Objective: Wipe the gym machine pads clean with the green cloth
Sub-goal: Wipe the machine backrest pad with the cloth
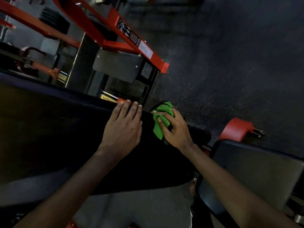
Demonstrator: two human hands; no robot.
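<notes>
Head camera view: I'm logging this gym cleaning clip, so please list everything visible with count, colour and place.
black pad: one, black, across left and centre.
grey pad: one, dark grey, lower right.
green cloth: one, green, bunched at the black pad's right end.
red frame: one, red, upper left.
grey plate: one, dark grey, below the red frame.
red block: one, red, right of centre.
floor: dark speckled, upper right.
left hand: flat on the black pad.
right hand: grips the green cloth.
</notes>
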